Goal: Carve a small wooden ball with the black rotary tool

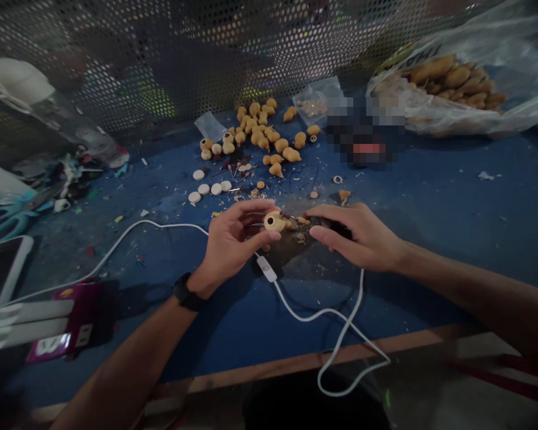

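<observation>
Between the fingers and thumb of my left hand [240,239] is a small tan gourd [275,221] with a round dark hole facing up toward me. My right hand [352,234] is just right of it, thumb and forefinger reaching toward the gourd's narrow end. Something dark lies under the right palm, and it is too shaded to make out. Small scraps [300,238] lie on the blue table between the hands. A white cable with an inline switch [266,269] runs beneath the left hand.
Many small gourds [260,128] are heaped at the back, near white discs [198,175]. A clear bag of gourds [457,80] is at back right. Blue scissors [9,218], a phone [4,269] and a purple power strip [67,316] lie left. The cable loops over the front edge.
</observation>
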A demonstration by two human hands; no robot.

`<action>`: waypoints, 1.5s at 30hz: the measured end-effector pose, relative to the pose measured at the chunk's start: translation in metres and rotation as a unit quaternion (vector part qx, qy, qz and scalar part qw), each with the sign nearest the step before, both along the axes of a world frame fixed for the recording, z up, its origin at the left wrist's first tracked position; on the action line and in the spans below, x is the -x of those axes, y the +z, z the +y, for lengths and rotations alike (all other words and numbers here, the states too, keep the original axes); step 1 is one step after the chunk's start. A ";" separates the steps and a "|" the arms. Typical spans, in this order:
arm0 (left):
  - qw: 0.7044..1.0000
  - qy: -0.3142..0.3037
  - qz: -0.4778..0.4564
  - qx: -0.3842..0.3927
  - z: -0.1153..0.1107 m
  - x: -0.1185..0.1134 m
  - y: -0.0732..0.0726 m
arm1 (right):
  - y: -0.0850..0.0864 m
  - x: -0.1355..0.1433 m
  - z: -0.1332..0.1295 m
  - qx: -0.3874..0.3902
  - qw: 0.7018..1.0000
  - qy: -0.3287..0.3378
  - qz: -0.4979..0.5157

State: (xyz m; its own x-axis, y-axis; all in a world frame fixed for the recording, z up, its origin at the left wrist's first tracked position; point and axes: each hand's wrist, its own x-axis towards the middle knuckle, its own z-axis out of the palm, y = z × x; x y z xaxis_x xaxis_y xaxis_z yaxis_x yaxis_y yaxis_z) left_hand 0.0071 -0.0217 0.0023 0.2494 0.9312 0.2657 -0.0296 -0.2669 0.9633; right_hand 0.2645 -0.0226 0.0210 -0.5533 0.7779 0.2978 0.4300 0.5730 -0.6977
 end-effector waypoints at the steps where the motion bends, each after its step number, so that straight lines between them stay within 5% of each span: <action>1: 1.000 -0.004 -0.005 0.001 0.000 0.000 -0.001 | 0.000 0.000 0.000 0.002 1.000 -0.001 0.001; 45: 0.999 0.028 0.017 -0.006 0.002 -0.001 -0.001 | -0.002 0.000 0.000 0.003 1.000 -0.008 -0.012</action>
